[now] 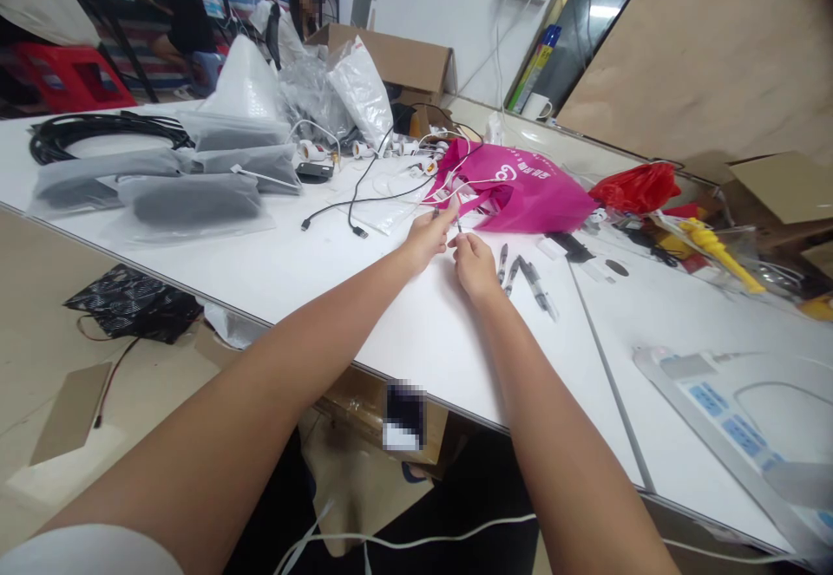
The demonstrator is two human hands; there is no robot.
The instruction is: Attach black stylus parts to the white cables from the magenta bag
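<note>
Over the white table, my two hands are close together in front of a pink bag. My right hand is closed, with a thin dark pen standing up between thumb and fingers. My left hand is beside it, its fingers curled around a small dark piece, too small to name; a finger points up near the pen. Just right of my right hand lie several pens, among them a dark pen and a clear-and-black pen. The pink bag lies on its side with white cables at its mouth.
Black USB cables, grey plastic pouches and a black cable coil lie to the left. On the right are a red plastic bag, a yellow tool-like object and a plastic-wrapped packet. Other people are at the back left.
</note>
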